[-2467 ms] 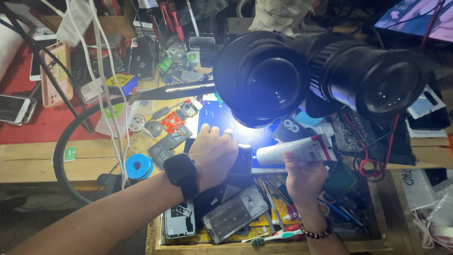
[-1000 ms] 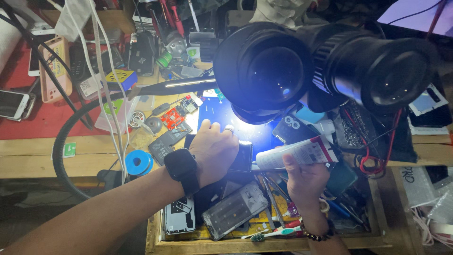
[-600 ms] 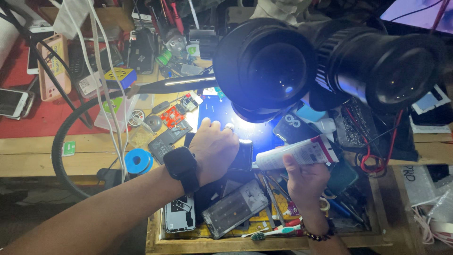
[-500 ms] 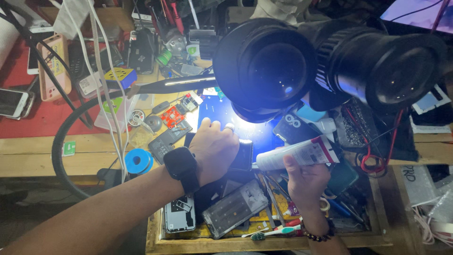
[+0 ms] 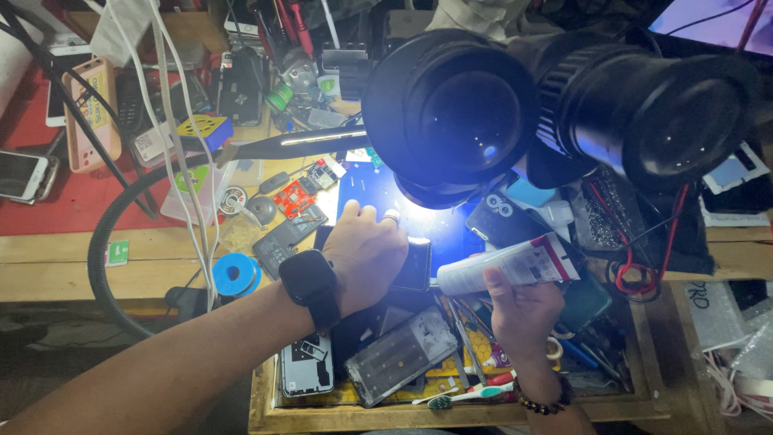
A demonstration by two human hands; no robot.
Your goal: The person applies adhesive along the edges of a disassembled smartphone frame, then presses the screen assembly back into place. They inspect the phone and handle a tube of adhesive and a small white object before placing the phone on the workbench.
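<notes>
Fingers point(image 5: 515, 283) grip a white tube point(image 5: 509, 265) above the cluttered wooden workbench point(image 5: 72, 262).

The tube point(image 5: 509, 263) is white with a dark red band near its far end. The smartwatch point(image 5: 310, 283) and its strap are black. The microscope eyepieces point(image 5: 555, 113) are black, with bluish glints in the glass. The mat point(image 5: 374, 187) under the lamp glows blue. The solder spool point(image 5: 236, 274) is bright blue, the circuit board point(image 5: 295, 197) red, the bench point(image 5: 56, 258) pale wood, the wrist beads point(image 5: 541, 400) dark brown.
</notes>
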